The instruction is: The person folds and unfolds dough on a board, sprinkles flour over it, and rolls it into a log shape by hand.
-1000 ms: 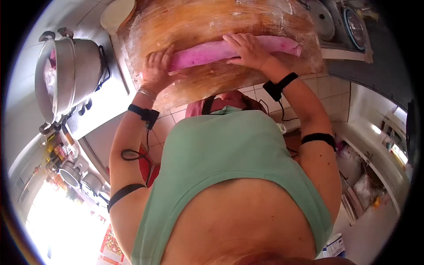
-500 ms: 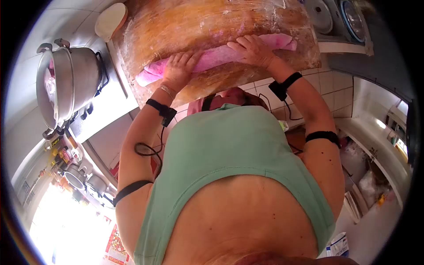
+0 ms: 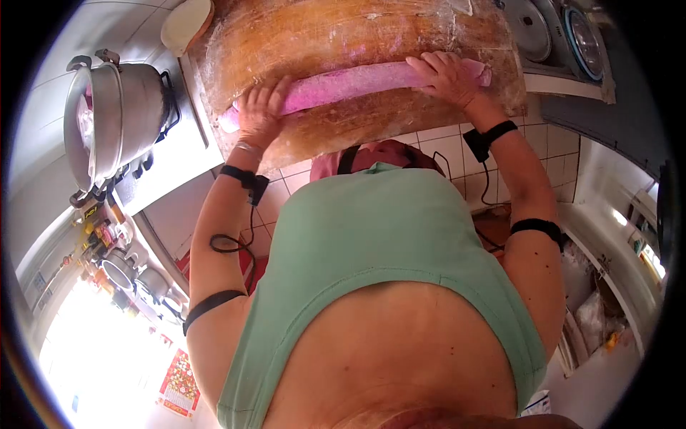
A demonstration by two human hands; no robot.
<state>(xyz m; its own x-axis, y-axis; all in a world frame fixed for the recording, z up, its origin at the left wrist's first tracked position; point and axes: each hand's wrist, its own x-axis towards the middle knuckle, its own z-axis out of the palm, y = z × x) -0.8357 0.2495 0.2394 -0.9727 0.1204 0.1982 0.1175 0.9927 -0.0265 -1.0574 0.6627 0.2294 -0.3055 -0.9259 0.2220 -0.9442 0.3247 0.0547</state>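
Note:
A long pink dough roll [image 3: 350,82], dusted with flour, lies crosswise on a wooden board [image 3: 321,36]. Over its left end rests my left hand [image 3: 261,113], fingers apart and draped across the dough. My right hand [image 3: 449,77] lies on the roll close to its right end, with the fingers stretched out over the top. Both palms touch the dough, and the parts of the roll beneath them are hidden. Between my hands the roll bows slightly upward in the view and is smooth.
Left of the board stands a large metal pot [image 3: 121,118] with pink stuff inside. A pale round piece [image 3: 187,27] sits at the board's upper left corner. A round metal lid [image 3: 527,30] and a blue-rimmed round dish [image 3: 584,43] are at the upper right.
My hands have moved apart along the dough roll, the left towards its left end and the right towards its right end. More of the roll's middle shows between them.

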